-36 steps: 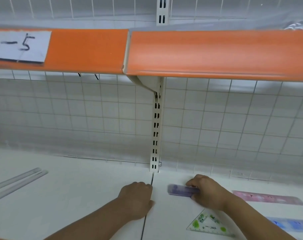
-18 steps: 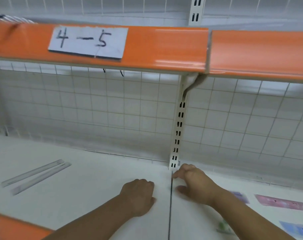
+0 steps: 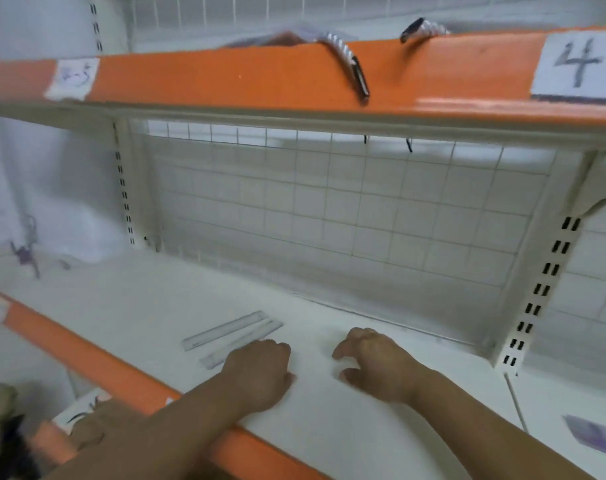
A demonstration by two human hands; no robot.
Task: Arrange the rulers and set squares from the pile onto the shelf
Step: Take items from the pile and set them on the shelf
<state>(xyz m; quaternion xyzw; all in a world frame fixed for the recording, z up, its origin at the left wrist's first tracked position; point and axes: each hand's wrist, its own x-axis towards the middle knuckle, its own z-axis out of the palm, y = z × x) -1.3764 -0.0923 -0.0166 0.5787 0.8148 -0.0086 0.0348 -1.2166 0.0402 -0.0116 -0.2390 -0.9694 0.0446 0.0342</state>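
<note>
Two clear rulers [image 3: 225, 329] lie on the shelf [image 3: 156, 299] just ahead-left of my left hand [image 3: 260, 372], running crosswise to its curled, empty fingers [image 3: 273, 348]. My right hand [image 3: 377, 365], fingers loosely apart and empty, sits farther away.

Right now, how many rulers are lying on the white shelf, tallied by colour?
Clear rulers: 2
Purple ruler (blurred, at the right edge): 1
Total: 3

Two rulers [image 3: 230, 336] lie on the shelf [image 3: 149, 299], left of both hands.
</note>
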